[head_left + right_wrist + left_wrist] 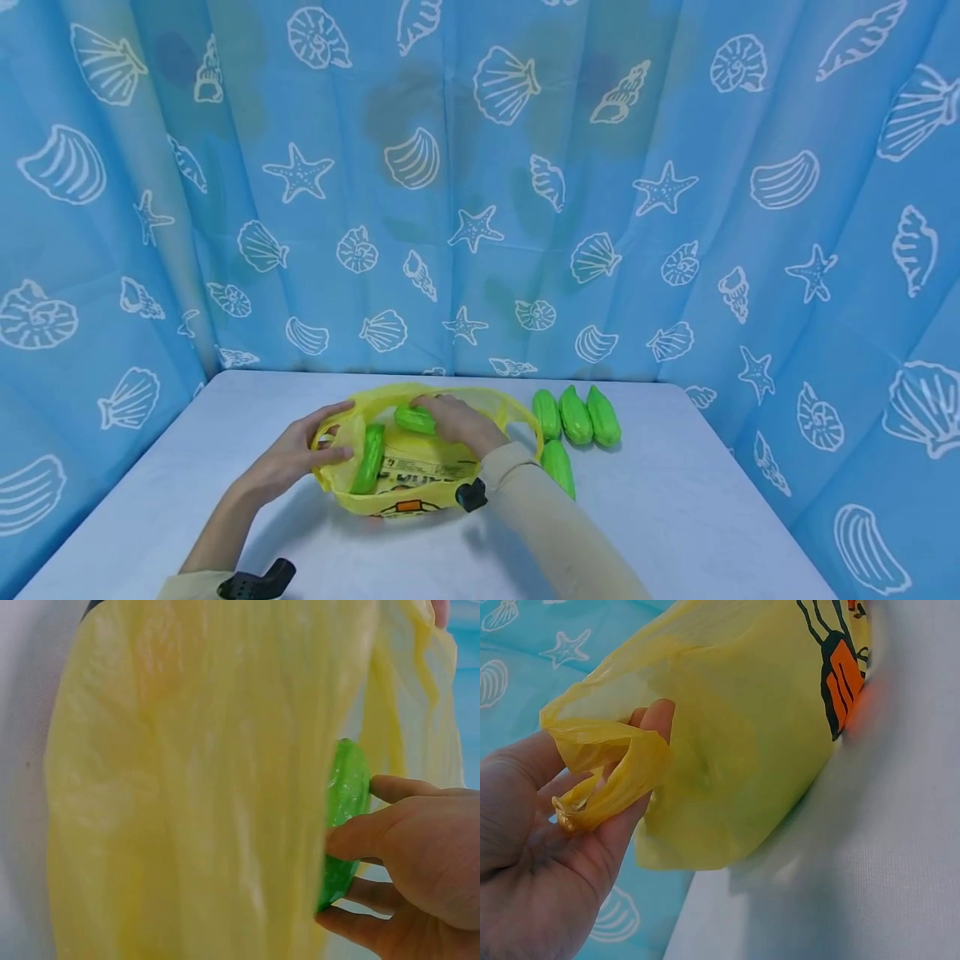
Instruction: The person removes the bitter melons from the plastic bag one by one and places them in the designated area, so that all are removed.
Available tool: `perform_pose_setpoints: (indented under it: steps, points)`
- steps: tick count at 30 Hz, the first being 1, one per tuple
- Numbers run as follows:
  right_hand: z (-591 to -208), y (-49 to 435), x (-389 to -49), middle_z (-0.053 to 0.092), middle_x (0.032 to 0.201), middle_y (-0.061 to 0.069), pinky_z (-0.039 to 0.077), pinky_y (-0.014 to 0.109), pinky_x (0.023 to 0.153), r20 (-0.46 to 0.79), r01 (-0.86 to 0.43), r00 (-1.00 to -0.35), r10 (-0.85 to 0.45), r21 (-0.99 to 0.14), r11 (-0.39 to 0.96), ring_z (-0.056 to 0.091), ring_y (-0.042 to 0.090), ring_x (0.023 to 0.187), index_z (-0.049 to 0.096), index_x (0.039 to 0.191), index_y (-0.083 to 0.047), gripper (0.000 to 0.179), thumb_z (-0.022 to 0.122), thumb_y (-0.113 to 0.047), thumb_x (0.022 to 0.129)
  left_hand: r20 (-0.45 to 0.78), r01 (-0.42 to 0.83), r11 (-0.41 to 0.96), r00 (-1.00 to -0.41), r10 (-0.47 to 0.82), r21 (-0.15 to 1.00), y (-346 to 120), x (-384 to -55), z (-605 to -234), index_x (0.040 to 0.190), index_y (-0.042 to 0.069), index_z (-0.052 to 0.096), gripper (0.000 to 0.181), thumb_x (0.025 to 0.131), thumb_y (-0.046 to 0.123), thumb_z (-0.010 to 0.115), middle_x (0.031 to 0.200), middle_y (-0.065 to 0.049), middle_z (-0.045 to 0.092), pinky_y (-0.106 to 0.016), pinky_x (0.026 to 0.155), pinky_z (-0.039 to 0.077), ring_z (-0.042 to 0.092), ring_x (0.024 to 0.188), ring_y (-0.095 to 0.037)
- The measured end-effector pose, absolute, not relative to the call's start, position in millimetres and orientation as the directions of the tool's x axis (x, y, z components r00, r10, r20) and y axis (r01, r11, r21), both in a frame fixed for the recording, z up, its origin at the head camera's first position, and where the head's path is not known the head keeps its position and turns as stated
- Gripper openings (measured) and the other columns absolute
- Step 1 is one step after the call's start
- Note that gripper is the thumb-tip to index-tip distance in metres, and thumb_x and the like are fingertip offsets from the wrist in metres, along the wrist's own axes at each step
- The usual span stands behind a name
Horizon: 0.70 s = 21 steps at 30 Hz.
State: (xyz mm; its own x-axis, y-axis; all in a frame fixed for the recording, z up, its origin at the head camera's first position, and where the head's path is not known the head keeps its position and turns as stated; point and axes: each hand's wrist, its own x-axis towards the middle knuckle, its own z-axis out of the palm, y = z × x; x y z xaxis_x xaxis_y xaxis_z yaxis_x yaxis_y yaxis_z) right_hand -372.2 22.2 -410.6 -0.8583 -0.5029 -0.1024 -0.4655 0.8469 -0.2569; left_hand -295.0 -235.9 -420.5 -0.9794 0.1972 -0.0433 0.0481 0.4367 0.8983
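A yellow plastic bag with an orange and black print sits with its mouth spread wide. My left hand holds its left side; in the left wrist view, the left fingers pass through the bag's handle loop. Inside the bag's mouth, my right hand grips a glossy green cucumber-like vegetable. The right wrist view has thumb and fingers around this vegetable, partly hidden behind the yellow film. Another green vegetable lies in the bag's left part.
Three green vegetables lie side by side right of the bag, at the back of the white table. One more lies nearer, partly covered by the right sleeve. A blue shell-patterned curtain hangs behind the table.
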Motion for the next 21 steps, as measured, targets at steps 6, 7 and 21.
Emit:
perform_pose_setpoints:
  steps: [6,7,21]
  points:
    - [-395,30,-361,0.047,0.150,-0.001,0.038,0.040,0.113,-0.150,-0.473,-0.845,-0.513,-0.238,0.849,0.042,0.022,0.140,0.042,0.146,-0.028,0.067,0.050,0.012,0.093,-0.049,0.041,0.441,-0.981,0.190,0.897,-237,-296,-421,0.152,0.027,0.034,0.086,0.080,0.042,0.078,0.146,-0.011,0.046,-0.035,0.090,0.054,0.055,0.111,-0.023]
    - [-391,31,-359,0.047,0.150,-0.002,0.039,0.039,0.113,-0.155,-0.477,-0.842,-0.517,-0.232,0.848,0.043,0.022,0.139,0.042,0.147,-0.028,0.066,0.049,0.010,0.094,-0.049,0.041,0.441,-0.981,0.190,0.897,-237,-296,-421,0.152,0.027,0.034,0.086,0.080,0.041,0.078,0.146,-0.011,0.046,-0.035,0.089,0.054,0.055,0.110,-0.024]
    - [-367,62,-342,0.051,0.147,0.003,0.048,0.036,0.102,-0.108,-0.592,-0.762,-0.639,-0.284,0.754,0.055,0.022,0.127,0.039,0.149,-0.021,0.054,0.053,-0.007,0.099,-0.069,0.021,0.447,-0.980,0.184,0.894,-233,-293,-419,0.153,0.026,0.033,0.086,0.081,0.040,0.078,0.144,-0.012,0.048,-0.032,0.086,0.054,0.058,0.104,-0.022]
